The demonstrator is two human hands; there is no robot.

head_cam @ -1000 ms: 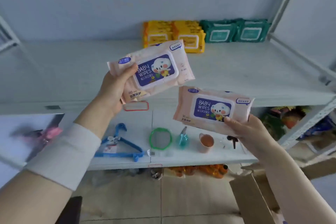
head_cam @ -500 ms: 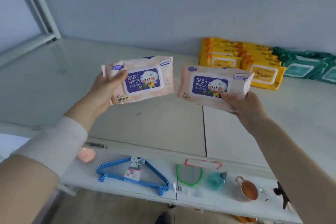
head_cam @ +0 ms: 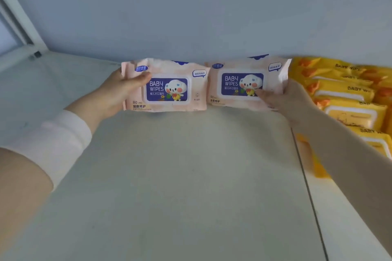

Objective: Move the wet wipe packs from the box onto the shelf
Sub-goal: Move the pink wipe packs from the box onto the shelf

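Observation:
Two pink baby wipe packs with blue labels sit side by side at the back of the white shelf (head_cam: 180, 176), against the wall. My left hand (head_cam: 118, 93) grips the left pack (head_cam: 169, 85) by its left end, thumb on top. My right hand (head_cam: 286, 99) grips the right pack (head_cam: 244, 82) at its right end, thumb on the label. Whether the packs rest on the shelf or hover just above it cannot be told. The box is out of view.
Stacks of yellow wipe packs (head_cam: 350, 101) fill the shelf right of the pink packs, touching or nearly touching the right one. A white shelf upright (head_cam: 19, 19) stands at the far left. A seam (head_cam: 307, 186) runs across the shelf board on the right.
Both hands have carried the pink packs forward from above the shelf front to its back edge by the wall, side by side next to the yellow stacks. The view moved closer.

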